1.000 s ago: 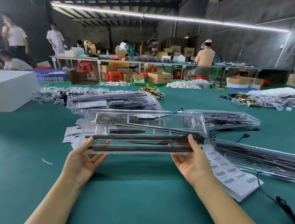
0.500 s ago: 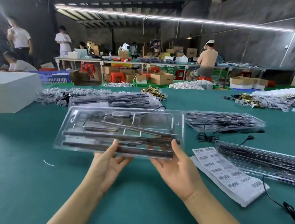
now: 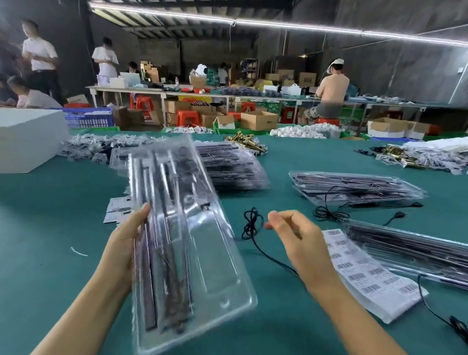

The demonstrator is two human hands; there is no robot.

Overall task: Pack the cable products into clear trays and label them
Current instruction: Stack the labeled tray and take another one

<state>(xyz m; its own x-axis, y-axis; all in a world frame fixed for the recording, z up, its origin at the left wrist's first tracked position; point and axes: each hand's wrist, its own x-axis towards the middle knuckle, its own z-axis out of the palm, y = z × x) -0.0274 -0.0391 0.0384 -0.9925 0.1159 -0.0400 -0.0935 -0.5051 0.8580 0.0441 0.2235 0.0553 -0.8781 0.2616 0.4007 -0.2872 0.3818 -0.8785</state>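
My left hand (image 3: 125,241) grips the left edge of a clear tray (image 3: 205,262) packed with dark strips; the tray stands turned lengthwise, pointing away from me, above the green table (image 3: 19,286). My right hand (image 3: 300,245) hovers to the tray's right with relaxed fingers and holds nothing. A black cable (image 3: 251,229) lies coiled on the table between tray and right hand. A sheet of barcode labels (image 3: 368,277) lies under my right wrist's far side.
Stacks of packed clear trays lie at the far middle (image 3: 234,166), far right (image 3: 359,188) and right (image 3: 424,253). A white box (image 3: 12,141) sits at left. Another black cable (image 3: 462,330) trails at the right edge. Small printed cards (image 3: 117,209) lie behind the tray. People work at tables beyond.
The tray was held flat and crosswise by both hands; now it is turned lengthwise in my left hand alone. My right hand has let go and moved right.
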